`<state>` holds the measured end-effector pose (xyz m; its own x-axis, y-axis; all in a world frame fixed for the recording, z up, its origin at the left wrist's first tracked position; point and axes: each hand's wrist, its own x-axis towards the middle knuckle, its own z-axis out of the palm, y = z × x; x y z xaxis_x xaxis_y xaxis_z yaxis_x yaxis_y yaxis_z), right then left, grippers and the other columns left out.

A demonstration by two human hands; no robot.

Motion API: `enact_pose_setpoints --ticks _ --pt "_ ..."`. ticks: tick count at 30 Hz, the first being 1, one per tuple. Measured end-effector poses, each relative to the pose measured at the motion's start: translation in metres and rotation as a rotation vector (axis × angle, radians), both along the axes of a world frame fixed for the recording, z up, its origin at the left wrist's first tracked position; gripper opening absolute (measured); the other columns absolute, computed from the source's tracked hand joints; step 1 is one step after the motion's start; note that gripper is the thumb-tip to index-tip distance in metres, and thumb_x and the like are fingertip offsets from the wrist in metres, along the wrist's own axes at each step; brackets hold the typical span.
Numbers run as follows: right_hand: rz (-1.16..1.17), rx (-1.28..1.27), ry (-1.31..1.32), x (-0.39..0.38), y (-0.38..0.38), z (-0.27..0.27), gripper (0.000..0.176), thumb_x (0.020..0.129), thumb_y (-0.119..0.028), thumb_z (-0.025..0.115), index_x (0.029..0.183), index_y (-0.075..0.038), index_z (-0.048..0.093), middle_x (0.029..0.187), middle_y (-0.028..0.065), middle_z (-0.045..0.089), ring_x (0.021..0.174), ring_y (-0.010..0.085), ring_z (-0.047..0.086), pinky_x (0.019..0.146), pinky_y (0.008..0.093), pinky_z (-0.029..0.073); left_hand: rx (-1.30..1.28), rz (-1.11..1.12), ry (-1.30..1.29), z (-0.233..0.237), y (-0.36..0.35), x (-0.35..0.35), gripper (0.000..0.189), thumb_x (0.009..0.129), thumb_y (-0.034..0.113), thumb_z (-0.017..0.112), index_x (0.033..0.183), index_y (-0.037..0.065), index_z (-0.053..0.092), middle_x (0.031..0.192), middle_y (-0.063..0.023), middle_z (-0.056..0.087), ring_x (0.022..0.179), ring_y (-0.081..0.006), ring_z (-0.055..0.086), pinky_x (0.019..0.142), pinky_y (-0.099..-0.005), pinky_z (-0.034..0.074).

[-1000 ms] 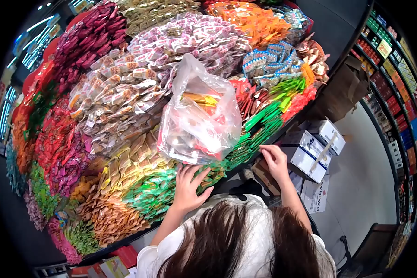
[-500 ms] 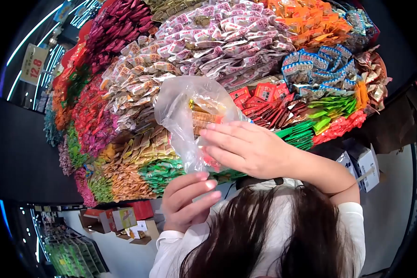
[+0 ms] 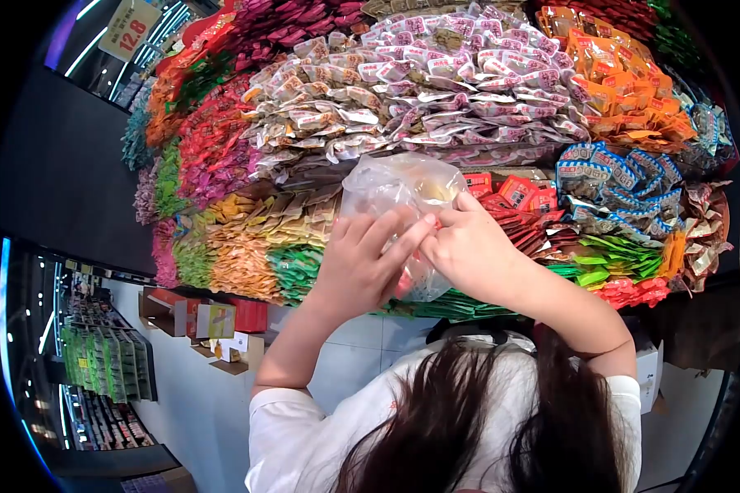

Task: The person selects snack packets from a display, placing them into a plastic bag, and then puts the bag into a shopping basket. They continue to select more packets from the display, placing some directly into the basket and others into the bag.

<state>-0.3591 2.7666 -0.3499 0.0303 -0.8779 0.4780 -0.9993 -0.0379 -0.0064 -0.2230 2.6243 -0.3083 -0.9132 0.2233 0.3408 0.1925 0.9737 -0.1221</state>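
A clear plastic bag (image 3: 399,177) with a few small packets in it is in front of me, over the near part of a packaged-snack display. My left hand (image 3: 360,261) grips the bag from the left, fingers bent over it, its thumb hidden. My right hand (image 3: 473,253) is closed on the bag's right side, thumb and index finger pinching the plastic. The fingertips of both hands meet near the middle of the bag. Red packets (image 3: 528,195) lie just beyond my right hand, and green packets (image 3: 294,271) are to the left of my left hand.
White-and-pink packets (image 3: 477,78) are heaped behind the bag. Blue-striped packets (image 3: 612,189) and orange packets (image 3: 625,78) stand on the right. A price sign (image 3: 130,31) hangs at upper left. Open cardboard boxes (image 3: 214,320) are on the floor at lower left.
My left hand has moved up onto the bag from its lower end. My right hand has gone from flat fingers to a pinch. The view has shifted, so the display sits further right.
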Motion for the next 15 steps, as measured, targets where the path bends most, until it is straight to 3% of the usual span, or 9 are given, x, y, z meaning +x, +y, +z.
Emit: enact_pose_setpoints --ticks 3,5,8,12,13,15 --pt "0.018 0.045 -0.063 0.008 0.0 0.011 0.017 0.073 -0.015 0.06 0.087 -0.005 0.059 0.074 0.0038 0.061 0.079 0.0192 0.058 0.072 0.0368 0.038 0.2 -0.121 0.167 -0.009 -0.002 -0.007 0.05 0.073 0.007 0.062 0.122 0.008 0.055 0.118 -0.0069 0.058 0.082 -0.0238 0.055 0.076 -0.0361 0.041" --pt "-0.139 0.009 -0.101 0.012 0.003 0.015 0.014 0.071 -0.016 0.06 0.08 -0.005 0.061 0.068 0.0045 0.063 0.073 0.0216 0.061 0.073 0.0367 0.04 0.182 -0.087 0.182 -0.011 -0.002 -0.012 0.048 0.073 0.006 0.062 0.12 0.006 0.055 0.117 -0.0069 0.059 0.08 -0.0239 0.054 0.072 -0.0352 0.042" --pt "-0.284 0.085 -0.113 0.017 0.009 0.022 0.02 0.075 -0.013 0.058 0.09 0.0 0.058 0.057 0.0093 0.061 0.069 0.0241 0.061 0.072 0.0379 0.041 0.241 -0.038 0.027 -0.016 -0.01 -0.012 0.05 0.072 0.01 0.064 0.121 0.007 0.054 0.1 -0.0026 0.06 0.081 -0.0217 0.052 0.072 -0.0367 0.039" --pt "-0.243 0.252 -0.043 0.018 0.013 0.026 0.022 0.073 -0.009 0.058 0.092 0.0 0.063 0.058 0.0087 0.062 0.067 0.025 0.062 0.075 0.0388 0.042 0.112 -0.074 -0.079 -0.022 -0.017 -0.012 0.046 0.072 0.018 0.065 0.116 0.011 0.057 0.097 -0.0005 0.058 0.09 -0.0201 0.05 0.074 -0.0358 0.037" --pt "-0.208 0.369 -0.027 0.018 0.013 0.028 0.022 0.072 -0.009 0.058 0.092 -0.002 0.064 0.059 0.008 0.062 0.066 0.0252 0.063 0.076 0.0388 0.043 0.112 -0.061 -0.07 -0.023 -0.018 -0.01 0.046 0.072 0.018 0.065 0.116 0.011 0.057 0.097 -0.0005 0.058 0.09 -0.0201 0.05 0.074 -0.0358 0.037" --pt "-0.144 0.362 0.034 0.02 0.013 0.027 0.022 0.072 -0.011 0.06 0.092 -0.004 0.064 0.062 0.008 0.062 0.065 0.0256 0.063 0.078 0.0389 0.043 0.157 -0.169 0.108 -0.025 -0.02 -0.008 0.046 0.07 0.019 0.066 0.114 0.012 0.059 0.098 0.001 0.057 0.09 -0.0202 0.05 0.076 -0.0353 0.037"
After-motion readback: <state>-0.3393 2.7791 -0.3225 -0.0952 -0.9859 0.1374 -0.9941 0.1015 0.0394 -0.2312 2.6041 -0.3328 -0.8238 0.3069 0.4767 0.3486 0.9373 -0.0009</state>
